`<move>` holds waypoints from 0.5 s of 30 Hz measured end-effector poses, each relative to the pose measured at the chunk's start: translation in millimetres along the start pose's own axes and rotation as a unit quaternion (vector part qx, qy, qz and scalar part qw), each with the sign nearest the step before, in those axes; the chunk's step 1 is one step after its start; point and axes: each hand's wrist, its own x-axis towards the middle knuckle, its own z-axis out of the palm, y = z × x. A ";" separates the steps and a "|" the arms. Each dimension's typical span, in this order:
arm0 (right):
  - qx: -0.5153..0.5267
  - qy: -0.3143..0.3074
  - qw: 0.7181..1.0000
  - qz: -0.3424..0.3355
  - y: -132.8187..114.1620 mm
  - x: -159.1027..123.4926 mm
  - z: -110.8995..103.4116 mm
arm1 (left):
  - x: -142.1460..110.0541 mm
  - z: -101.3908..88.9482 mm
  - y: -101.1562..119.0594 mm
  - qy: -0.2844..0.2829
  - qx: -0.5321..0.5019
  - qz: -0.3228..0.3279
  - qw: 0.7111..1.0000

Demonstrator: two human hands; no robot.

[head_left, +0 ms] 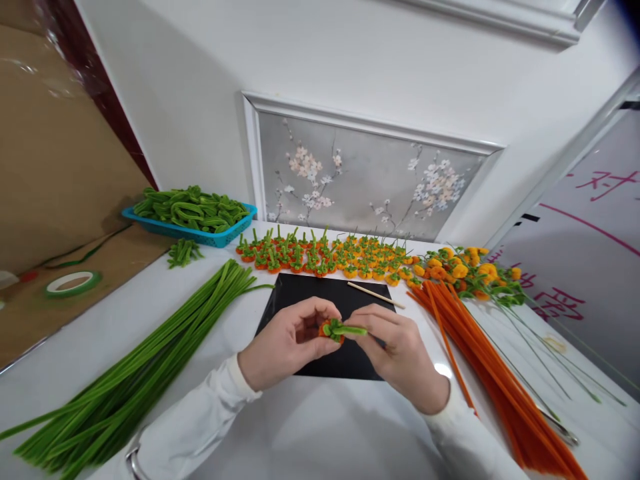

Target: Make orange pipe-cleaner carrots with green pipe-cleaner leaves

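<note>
My view is fairly bright, lit by cool, even light. A small, blown-out glare spot sits on the white worktop [300, 427] beside my right hand [400, 347], and soft grey shadows spread over the surface in front of me. A broad, soft-edged shadow falls on the wall [200, 100] at upper left. The wide lens bends and stretches things toward the edges, and the top right corner goes dark. Fine detail looks slightly soft, even around my fingers.
</note>
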 end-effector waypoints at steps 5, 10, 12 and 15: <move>-0.097 -0.016 0.994 -0.046 0.8 -4.9 6.6 | 0.2 0.3 -1.3 0.033 0.006 0.006 0.999; -0.068 0.015 0.998 -0.008 0.4 -0.9 0.6 | 3.3 -2.0 -1.1 0.031 -0.023 0.010 0.999; -0.064 0.029 0.997 0.026 -2.1 1.2 -6.4 | 3.9 -2.0 -2.1 0.030 -0.027 0.006 0.999; -0.068 0.003 0.997 0.044 -6.3 0.9 -13.6 | 3.5 -0.6 -5.7 0.037 -0.028 0.006 0.999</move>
